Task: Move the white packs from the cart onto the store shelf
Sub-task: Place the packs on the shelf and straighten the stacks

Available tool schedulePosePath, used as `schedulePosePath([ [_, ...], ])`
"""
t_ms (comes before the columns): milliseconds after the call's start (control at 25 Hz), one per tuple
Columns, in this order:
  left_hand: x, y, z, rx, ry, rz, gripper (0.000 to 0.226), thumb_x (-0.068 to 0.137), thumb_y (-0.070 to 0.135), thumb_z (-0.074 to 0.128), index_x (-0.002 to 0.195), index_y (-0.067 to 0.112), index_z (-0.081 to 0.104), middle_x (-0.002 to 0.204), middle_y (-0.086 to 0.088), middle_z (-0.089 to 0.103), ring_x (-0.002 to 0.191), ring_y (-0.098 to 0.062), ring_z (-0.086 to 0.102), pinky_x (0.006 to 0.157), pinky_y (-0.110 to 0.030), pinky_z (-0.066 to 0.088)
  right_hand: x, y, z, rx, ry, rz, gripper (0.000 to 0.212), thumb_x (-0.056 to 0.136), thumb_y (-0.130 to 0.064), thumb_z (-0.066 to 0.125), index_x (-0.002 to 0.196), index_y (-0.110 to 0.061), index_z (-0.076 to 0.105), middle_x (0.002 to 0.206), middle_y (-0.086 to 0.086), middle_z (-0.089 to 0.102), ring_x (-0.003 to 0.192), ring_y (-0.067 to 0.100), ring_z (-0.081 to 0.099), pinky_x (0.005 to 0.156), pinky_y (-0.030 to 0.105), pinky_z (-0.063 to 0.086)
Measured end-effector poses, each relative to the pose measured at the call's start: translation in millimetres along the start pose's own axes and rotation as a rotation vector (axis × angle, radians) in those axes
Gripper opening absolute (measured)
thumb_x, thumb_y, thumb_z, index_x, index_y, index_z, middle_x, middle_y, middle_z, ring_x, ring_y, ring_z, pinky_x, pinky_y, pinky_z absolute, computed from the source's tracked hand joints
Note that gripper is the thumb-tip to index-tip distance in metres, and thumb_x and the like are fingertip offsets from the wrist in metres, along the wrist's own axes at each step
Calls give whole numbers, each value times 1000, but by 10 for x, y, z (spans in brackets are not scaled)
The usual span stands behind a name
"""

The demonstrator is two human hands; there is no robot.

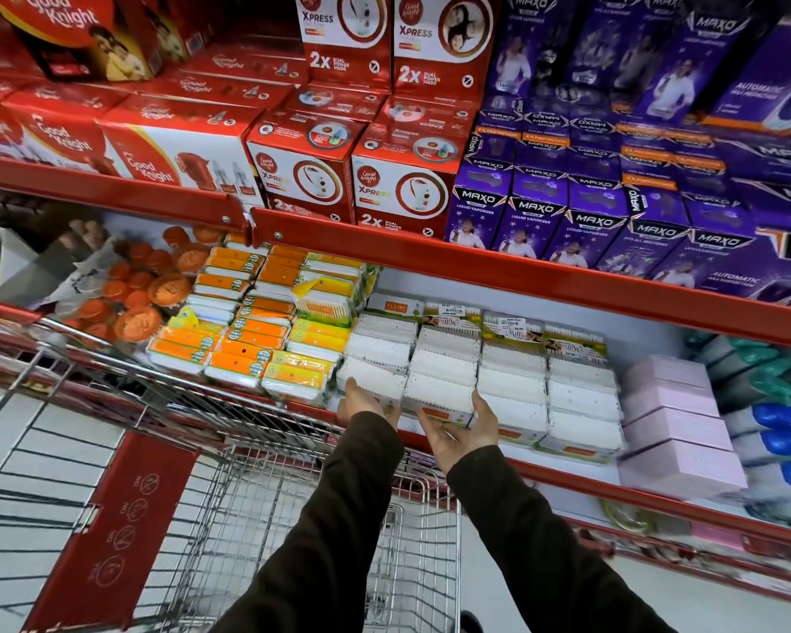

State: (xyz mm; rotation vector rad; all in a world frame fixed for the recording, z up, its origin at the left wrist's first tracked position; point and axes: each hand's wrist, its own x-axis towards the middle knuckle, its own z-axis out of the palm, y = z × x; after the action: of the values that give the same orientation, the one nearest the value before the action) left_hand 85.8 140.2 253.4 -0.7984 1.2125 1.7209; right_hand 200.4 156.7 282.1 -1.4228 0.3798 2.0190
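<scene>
Rows of white packs (512, 386) of cotton buds lie stacked on the lower store shelf (571, 481). My left hand (365, 402) holds the left side of the front white pack (371, 377) in the leftmost row, thumb up and fingers beneath it. My right hand (464, 427) cups the front pack of the second row (438, 394), palm up, with its thumb on the pack's right side. Both packs rest at the shelf's front edge. The wire cart (256, 486) stands below my arms. No white pack shows in the visible part of its basket.
Orange and yellow packs (247, 340) lie left of the white rows, with orange-lidded tubs (147, 294) beyond them. Pink boxes (676, 427) and blue-capped bottles (781, 440) sit to the right. Red boxes (302, 175) and purple boxes (613, 212) fill the shelf above. The cart's red flap (119, 518) hangs at lower left.
</scene>
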Motion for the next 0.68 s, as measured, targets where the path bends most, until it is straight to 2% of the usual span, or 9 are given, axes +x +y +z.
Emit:
schedulePosePath([
  [160, 12, -12, -5, -54, 58, 20, 62, 94, 34, 60, 149, 23, 34, 148, -19, 41, 125, -39, 51, 78, -45, 57, 157, -93, -39, -17, -101, 2, 78, 85, -37, 70, 144, -5, 31, 141, 29, 40, 119, 44, 55, 99, 50, 50],
  [320, 23, -13, 6, -63, 66, 37, 59, 94, 27, 61, 147, 22, 36, 147, -19, 42, 127, -38, 49, 83, -47, 56, 215, -105, -39, -6, -126, 15, 79, 84, -36, 71, 145, -5, 31, 141, 28, 41, 119, 44, 55, 98, 51, 51],
  [480, 49, -6, 20, -31, 34, 79, 56, 98, 23, 55, 150, 21, 35, 152, -19, 39, 133, -39, 46, 73, -38, 55, 244, -120, -27, 37, -125, 22, 80, 85, -35, 71, 146, -5, 29, 146, 28, 36, 124, 45, 51, 100, 52, 49],
  [680, 57, -10, 11, 6, -18, 19, 55, 100, 22, 51, 150, 17, 31, 152, -17, 36, 132, -37, 47, 79, -37, 51, 270, -116, -33, 13, -145, 25, 80, 83, -36, 72, 144, -5, 31, 141, 28, 40, 120, 44, 54, 97, 51, 51],
])
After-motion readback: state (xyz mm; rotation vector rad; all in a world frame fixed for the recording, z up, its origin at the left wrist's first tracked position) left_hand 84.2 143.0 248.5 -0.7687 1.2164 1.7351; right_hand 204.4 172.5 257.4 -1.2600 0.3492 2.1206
